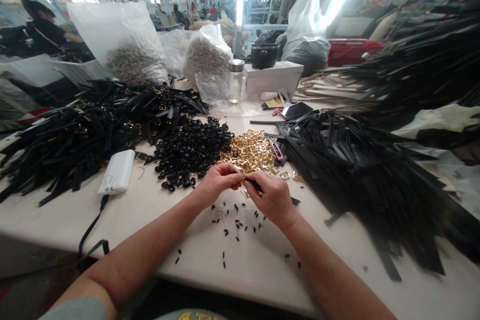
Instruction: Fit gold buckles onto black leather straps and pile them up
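My right hand point(273, 196) is closed on a black strap point(253, 184), whose other end point(296, 201) sticks out below the palm. My left hand point(220, 181) pinches at the near end of that strap, its fingertips almost meeting the right ones. A small gold glint shows between the fingertips, too small to make out. Just beyond both hands lies a heap of gold buckles point(252, 149). A pile of small black loops point(191, 147) sits left of it. Under my hands, short black bits point(237, 222) are scattered on the table point(258, 265).
Black straps with gold buckles point(112, 115) lie heaped at left, plain black straps point(337, 160) at right. A white power bank point(117, 172) with a cable lies left. Pink snips point(276, 150), a phone point(296, 110), a glass bottle point(236, 81) and filled plastic bags point(208, 55) stand farther back.
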Motion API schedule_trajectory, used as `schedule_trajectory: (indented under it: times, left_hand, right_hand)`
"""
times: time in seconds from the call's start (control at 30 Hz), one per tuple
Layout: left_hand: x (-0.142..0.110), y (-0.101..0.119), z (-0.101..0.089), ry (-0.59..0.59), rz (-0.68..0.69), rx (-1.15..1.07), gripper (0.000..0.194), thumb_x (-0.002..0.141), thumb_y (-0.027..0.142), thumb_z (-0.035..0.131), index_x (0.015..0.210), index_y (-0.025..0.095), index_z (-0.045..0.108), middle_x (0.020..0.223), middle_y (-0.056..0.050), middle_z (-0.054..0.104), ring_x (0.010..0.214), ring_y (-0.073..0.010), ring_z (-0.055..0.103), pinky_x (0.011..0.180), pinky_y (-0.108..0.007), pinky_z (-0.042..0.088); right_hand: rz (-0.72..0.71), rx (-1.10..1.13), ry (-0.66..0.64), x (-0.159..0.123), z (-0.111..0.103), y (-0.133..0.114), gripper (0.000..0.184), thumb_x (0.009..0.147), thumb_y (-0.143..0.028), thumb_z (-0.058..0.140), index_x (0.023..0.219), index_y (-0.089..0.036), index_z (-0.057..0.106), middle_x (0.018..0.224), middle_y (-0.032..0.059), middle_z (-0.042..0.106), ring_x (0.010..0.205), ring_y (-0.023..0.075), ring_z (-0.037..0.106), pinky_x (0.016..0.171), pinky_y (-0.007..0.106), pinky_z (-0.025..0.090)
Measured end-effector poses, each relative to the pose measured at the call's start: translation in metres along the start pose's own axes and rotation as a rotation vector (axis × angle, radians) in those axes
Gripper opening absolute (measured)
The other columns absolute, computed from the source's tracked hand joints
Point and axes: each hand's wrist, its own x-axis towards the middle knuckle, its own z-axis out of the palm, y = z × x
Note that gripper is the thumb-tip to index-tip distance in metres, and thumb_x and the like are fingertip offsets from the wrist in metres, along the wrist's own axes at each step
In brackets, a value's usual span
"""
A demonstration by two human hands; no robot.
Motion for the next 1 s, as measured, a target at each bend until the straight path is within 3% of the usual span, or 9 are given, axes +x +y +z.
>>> schedule_trajectory:
  times: [0.2, 0.4, 0.53, 0.63, 0.8, 0.9, 1.0]
  left_hand:
    - [0.002, 0.0, 0.0, 0.068, -0.06, -0.092, 0.03, 0.061, 0.033, 0.082, 0.069, 0.013, 0.061, 0.065, 0.001, 0.061, 0.059, -0.0078, 0.054, 0.06, -0.022, 0.043]
    - [0.001, -0.005, 0.004, 0.026, -0.039, -0.065, 0.027, 0.061, 0.029, 0.083, 0.073, 0.013, 0.065, 0.068, 0.001, 0.061, 0.059, -0.0066, 0.053, 0.06, -0.021, 0.044]
    - [0.003, -0.005, 0.003, 0.025, -0.097, -0.136, 0.025, 0.06, 0.025, 0.083, 0.07, 0.012, 0.064, 0.064, 0.003, 0.058, 0.054, -0.0042, 0.05, 0.054, -0.017, 0.042]
    - [0.005, -0.005, -0.001, 0.04, -0.154, -0.208, 0.025, 0.061, 0.021, 0.083, 0.075, 0.011, 0.065, 0.068, 0.002, 0.06, 0.054, -0.003, 0.052, 0.052, -0.014, 0.044]
    - [0.006, -0.003, -0.007, 0.036, -0.244, -0.315, 0.026, 0.062, 0.019, 0.083, 0.081, 0.011, 0.067, 0.071, 0.0, 0.063, 0.053, -0.0028, 0.056, 0.051, -0.011, 0.048]
    - [0.005, -0.001, -0.008, 0.025, -0.261, -0.323, 0.028, 0.061, 0.019, 0.084, 0.083, 0.01, 0.069, 0.071, -0.001, 0.065, 0.055, -0.0039, 0.059, 0.053, -0.011, 0.05]
    - [0.005, -0.001, -0.008, 0.027, -0.243, -0.279, 0.029, 0.059, 0.018, 0.085, 0.082, 0.01, 0.069, 0.073, -0.002, 0.066, 0.056, -0.0044, 0.06, 0.054, -0.012, 0.05]
  right_hand:
    - [0.164, 0.132, -0.097, 0.001, 0.002, 0.003, 0.007, 0.084, -0.02, 0.058, 0.085, -0.021, 0.065, 0.073, -0.0001, 0.068, 0.064, 0.0137, 0.06, 0.062, 0.025, 0.041]
    - [0.164, 0.081, -0.1, 0.001, 0.006, 0.003, 0.01, 0.085, -0.019, 0.056, 0.078, -0.02, 0.062, 0.068, 0.0004, 0.065, 0.061, 0.0138, 0.058, 0.061, 0.025, 0.039]
    - [0.137, 0.088, -0.133, 0.0, 0.008, 0.003, 0.006, 0.084, -0.019, 0.058, 0.079, -0.02, 0.061, 0.073, 0.0013, 0.066, 0.065, 0.0141, 0.059, 0.061, 0.025, 0.04]
    - [0.15, 0.203, -0.149, 0.0, 0.009, 0.004, 0.002, 0.083, -0.021, 0.061, 0.085, -0.02, 0.062, 0.075, 0.0014, 0.067, 0.067, 0.0143, 0.06, 0.063, 0.025, 0.043]
    - [0.336, 0.489, -0.257, 0.002, 0.005, 0.0, 0.006, 0.085, -0.024, 0.059, 0.085, -0.019, 0.062, 0.06, -0.0039, 0.06, 0.051, 0.0103, 0.057, 0.053, 0.022, 0.044]
    - [0.37, 0.495, -0.233, 0.003, 0.004, -0.002, 0.006, 0.084, -0.023, 0.058, 0.082, -0.018, 0.062, 0.059, -0.0043, 0.058, 0.048, 0.0093, 0.054, 0.05, 0.021, 0.042]
    - [0.3, 0.37, -0.15, 0.002, 0.006, -0.001, 0.006, 0.082, -0.02, 0.059, 0.077, -0.019, 0.061, 0.061, -0.0032, 0.059, 0.053, 0.0098, 0.052, 0.053, 0.022, 0.04]
